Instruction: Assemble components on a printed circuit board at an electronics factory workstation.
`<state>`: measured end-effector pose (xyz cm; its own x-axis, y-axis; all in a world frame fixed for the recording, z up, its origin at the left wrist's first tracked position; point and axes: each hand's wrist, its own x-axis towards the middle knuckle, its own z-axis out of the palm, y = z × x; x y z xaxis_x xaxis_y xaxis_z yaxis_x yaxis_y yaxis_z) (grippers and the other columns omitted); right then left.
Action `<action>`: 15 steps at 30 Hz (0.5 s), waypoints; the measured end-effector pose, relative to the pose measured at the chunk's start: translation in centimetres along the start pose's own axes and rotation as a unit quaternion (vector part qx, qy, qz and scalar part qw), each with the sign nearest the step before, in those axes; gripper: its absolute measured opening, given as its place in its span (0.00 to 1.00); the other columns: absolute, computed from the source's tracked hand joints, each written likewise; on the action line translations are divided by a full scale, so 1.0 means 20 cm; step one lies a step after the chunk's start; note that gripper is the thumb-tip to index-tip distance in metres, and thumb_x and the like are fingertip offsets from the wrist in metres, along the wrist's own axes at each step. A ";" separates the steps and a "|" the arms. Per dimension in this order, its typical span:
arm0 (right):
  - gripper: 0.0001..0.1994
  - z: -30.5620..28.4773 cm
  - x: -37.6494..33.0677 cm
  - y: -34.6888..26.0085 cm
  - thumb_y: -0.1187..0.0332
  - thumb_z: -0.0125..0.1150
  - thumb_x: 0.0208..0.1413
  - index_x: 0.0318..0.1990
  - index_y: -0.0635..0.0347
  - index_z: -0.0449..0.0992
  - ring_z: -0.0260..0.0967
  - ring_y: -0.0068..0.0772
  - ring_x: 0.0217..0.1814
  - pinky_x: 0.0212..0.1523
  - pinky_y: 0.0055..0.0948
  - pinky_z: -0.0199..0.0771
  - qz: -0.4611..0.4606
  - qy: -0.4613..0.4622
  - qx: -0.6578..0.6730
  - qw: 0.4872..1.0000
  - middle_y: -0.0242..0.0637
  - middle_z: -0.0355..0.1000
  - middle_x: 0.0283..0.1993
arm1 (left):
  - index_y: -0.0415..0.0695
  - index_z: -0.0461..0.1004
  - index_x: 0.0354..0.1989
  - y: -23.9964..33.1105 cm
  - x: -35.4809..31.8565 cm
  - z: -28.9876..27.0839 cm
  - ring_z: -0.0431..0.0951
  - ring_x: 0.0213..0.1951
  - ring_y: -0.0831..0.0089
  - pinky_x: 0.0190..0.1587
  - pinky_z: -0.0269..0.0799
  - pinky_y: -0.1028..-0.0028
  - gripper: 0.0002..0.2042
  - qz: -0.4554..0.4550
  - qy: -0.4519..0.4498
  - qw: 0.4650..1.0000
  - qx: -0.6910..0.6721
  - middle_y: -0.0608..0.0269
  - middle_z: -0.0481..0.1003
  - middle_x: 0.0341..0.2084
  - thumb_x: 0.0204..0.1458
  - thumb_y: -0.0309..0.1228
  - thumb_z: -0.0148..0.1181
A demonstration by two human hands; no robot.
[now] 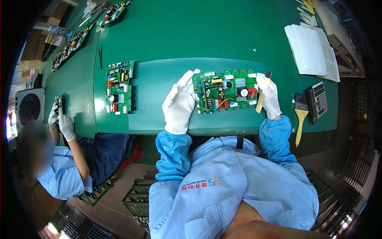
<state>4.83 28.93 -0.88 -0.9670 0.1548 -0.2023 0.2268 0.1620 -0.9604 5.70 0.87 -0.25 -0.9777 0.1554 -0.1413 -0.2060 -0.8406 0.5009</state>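
A green circuit board (227, 92) packed with components is in front of me, over a smooth green mat. At its left edge is my left hand (179, 105) in a white glove, its fingers against the board's side and its thumb apart from them. My right hand (269, 95), also gloved in white, closes around a brush (260, 102) with a yellowish handle and a dark end. The right fingertips are at the board's right edge; whether they grip the board too, I cannot tell.
Another circuit board (119, 87) lies to the left, with tweezers (100, 55) beyond it. On the right are papers (310, 49), a calculator (318, 101) and a second brush (301, 113). A co-worker (65, 159) sits at the left, holding a small part near a fan (30, 104).
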 end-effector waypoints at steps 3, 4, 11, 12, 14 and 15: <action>0.17 0.00 0.01 0.01 0.57 0.55 0.61 0.44 0.65 0.75 0.63 0.19 0.32 0.35 0.21 0.65 -0.006 0.005 -0.010 1.000 0.30 0.69 0.32 | 0.31 0.59 0.62 0.00 0.00 0.00 0.60 0.63 0.52 0.61 0.60 0.59 0.29 -0.003 -0.010 1.000 -0.001 0.43 0.58 0.64 0.59 0.43 0.47; 0.17 0.00 0.01 0.00 0.57 0.55 0.61 0.44 0.65 0.75 0.63 0.20 0.31 0.34 0.21 0.65 -0.012 0.004 -0.013 1.000 0.30 0.69 0.32 | 0.30 0.60 0.62 0.00 0.00 0.01 0.61 0.63 0.54 0.62 0.59 0.60 0.29 0.000 -0.014 1.000 0.003 0.44 0.59 0.63 0.60 0.43 0.46; 0.18 0.00 0.05 0.05 0.57 0.53 0.62 0.44 0.66 0.74 0.62 0.20 0.30 0.33 0.22 0.65 -0.077 -0.004 -0.070 0.995 0.32 0.69 0.31 | 0.33 0.60 0.63 -0.05 -0.01 0.02 0.60 0.65 0.58 0.66 0.55 0.64 0.25 0.097 0.031 0.971 0.217 0.47 0.61 0.63 0.59 0.33 0.47; 0.18 0.00 0.05 0.06 0.57 0.53 0.63 0.44 0.66 0.74 0.62 0.21 0.30 0.33 0.23 0.65 -0.080 -0.001 -0.082 0.993 0.33 0.69 0.31 | 0.33 0.60 0.63 -0.04 -0.02 0.03 0.60 0.65 0.58 0.66 0.55 0.64 0.25 0.095 0.027 0.971 0.216 0.47 0.61 0.63 0.59 0.33 0.47; 0.18 -0.01 0.06 0.06 0.57 0.52 0.63 0.44 0.66 0.74 0.62 0.21 0.30 0.32 0.23 0.65 -0.082 0.006 -0.094 0.992 0.34 0.69 0.31 | 0.37 0.61 0.63 0.02 -0.01 0.06 0.60 0.65 0.56 0.66 0.55 0.64 0.25 0.196 0.068 0.768 0.605 0.47 0.62 0.62 0.55 0.26 0.51; 0.18 0.01 0.06 0.03 0.57 0.53 0.63 0.44 0.67 0.74 0.63 0.23 0.30 0.33 0.24 0.66 -0.038 -0.018 -0.095 0.995 0.35 0.70 0.32 | 0.41 0.61 0.64 0.02 0.00 -0.10 0.57 0.65 0.48 0.66 0.55 0.59 0.29 0.287 0.017 0.618 0.732 0.45 0.60 0.63 0.50 0.22 0.55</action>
<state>3.75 29.04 -1.81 -0.9849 0.0999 -0.1412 0.1678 0.3529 -0.9205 5.77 -0.50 -1.80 -0.9107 0.0182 0.4127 0.3335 0.6219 0.7085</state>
